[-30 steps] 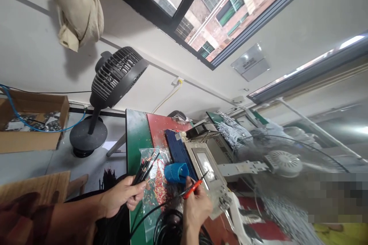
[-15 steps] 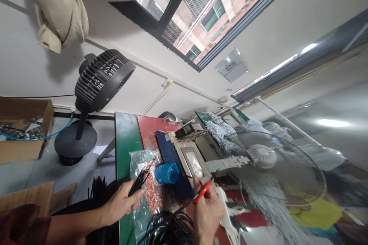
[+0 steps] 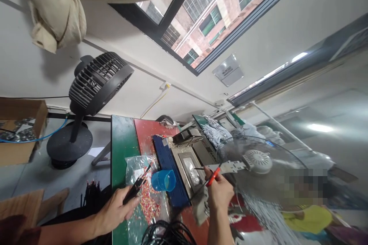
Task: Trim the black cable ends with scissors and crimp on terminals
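My left hand point(image 3: 116, 208) is closed around a small bundle of black cables point(image 3: 133, 192) with thin reddish wires at their tips. Below it lies a clear plastic bag point(image 3: 132, 218) strewn with red and yellow bits point(image 3: 149, 204). My right hand point(image 3: 220, 193) grips a red-orange handled tool point(image 3: 213, 177), its kind unclear. A thin dark piece point(image 3: 199, 168) sticks out from those fingers over a shiny silver pool point(image 3: 192, 171) in a metal-framed heater. Between the hands stands a blue plastic cup point(image 3: 163, 180). Coiled black cable point(image 3: 168, 232) lies at the bottom.
A dark blue slotted block point(image 3: 169, 164) borders the heater. At right a caged fan point(image 3: 258, 160) stands close to my right hand. A grey fan point(image 3: 97, 84) stands on the floor at left, near a cardboard box point(image 3: 23, 153). The green table edge point(image 3: 115, 153) runs along the left.
My right hand has moved up and right with the red-orange tool, and the dark piece now extends over the silver pool. My left hand keeps its hold on the cables, slightly lower.
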